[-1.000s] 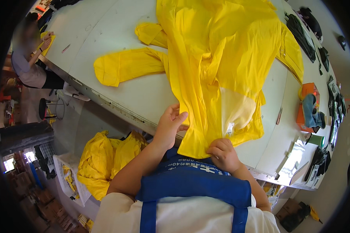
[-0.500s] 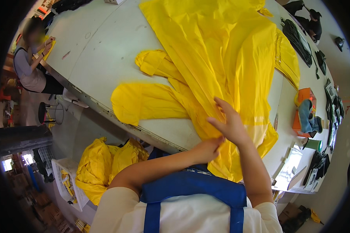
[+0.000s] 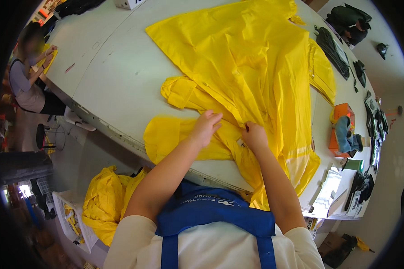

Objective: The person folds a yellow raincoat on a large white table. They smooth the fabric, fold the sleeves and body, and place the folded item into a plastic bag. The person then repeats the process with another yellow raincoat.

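A large yellow raincoat (image 3: 256, 67) lies spread over the white table (image 3: 116, 85), its body creased. One sleeve (image 3: 179, 139) stretches out to the left, with another folded yellow part (image 3: 177, 92) just beyond it. My right hand (image 3: 256, 136) is closed in a pinch on the coat's front edge; the fingertips are partly hidden. Over the sleeve, to the left of that edge, my left hand (image 3: 205, 128) has its fingers loosely bent and apart, with nothing visible in them. A small white label (image 3: 241, 142) shows on the coat between my hands.
A white crate (image 3: 72, 224) with bunched yellow fabric (image 3: 105, 201) stands below the table at left. On the right are an orange box (image 3: 341, 127) with blue cloth, a green roll (image 3: 353, 165) and black folded items (image 3: 332, 51). A co-worker (image 3: 31, 80) handles yellow material at far left.
My hands, close together over the lower coat before, have moved farther onto the table and apart. The right one has taken hold of the coat's edge. The coat's left side is spread wider.
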